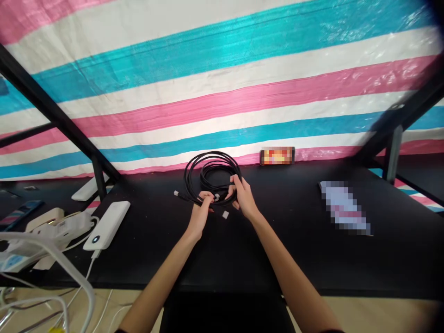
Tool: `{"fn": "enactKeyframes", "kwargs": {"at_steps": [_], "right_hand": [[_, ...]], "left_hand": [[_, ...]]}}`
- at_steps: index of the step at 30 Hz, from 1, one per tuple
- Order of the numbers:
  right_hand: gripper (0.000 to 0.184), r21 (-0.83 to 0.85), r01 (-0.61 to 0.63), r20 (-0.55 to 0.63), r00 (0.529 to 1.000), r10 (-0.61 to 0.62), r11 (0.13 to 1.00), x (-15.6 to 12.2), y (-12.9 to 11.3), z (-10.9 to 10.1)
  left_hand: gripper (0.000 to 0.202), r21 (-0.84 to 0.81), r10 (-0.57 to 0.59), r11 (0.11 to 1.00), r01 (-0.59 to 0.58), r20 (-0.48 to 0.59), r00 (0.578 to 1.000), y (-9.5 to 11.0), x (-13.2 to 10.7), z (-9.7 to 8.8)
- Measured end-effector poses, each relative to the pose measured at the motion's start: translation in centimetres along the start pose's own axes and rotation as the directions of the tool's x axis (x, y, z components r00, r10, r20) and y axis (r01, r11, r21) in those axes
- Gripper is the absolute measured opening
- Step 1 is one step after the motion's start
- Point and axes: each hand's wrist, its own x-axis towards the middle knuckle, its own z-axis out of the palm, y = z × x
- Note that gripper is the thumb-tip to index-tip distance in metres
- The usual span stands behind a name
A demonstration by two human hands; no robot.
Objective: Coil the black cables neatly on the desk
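A coil of black cable (208,169) lies on the black table (277,249), a little past its middle. My left hand (200,213) pinches the cable strands near the coil's front left, where a short end with a pale plug (176,193) sticks out to the left. My right hand (243,196) grips the coil's front right side. A small white piece (225,214) sits on the table between the two hands.
A white power bank (109,224) with a lit button lies at the left, beside a white power strip (52,229) and white cords (62,277). A blurred small object (277,156) stands at the back; a blurred packet (345,208) lies right. Black frame bars rise on both sides.
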Motion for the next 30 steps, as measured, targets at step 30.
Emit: {"fn": "enactKeyframes", "kwargs": {"at_steps": [30], "right_hand": [[0.029,-0.136,-0.108,0.074,0.990,0.119,0.985,0.0,0.8,0.2]], "left_hand": [[0.032,-0.123,-0.025,0.991,0.051,0.199,0.980,-1.8,3.0,0.7]]}}
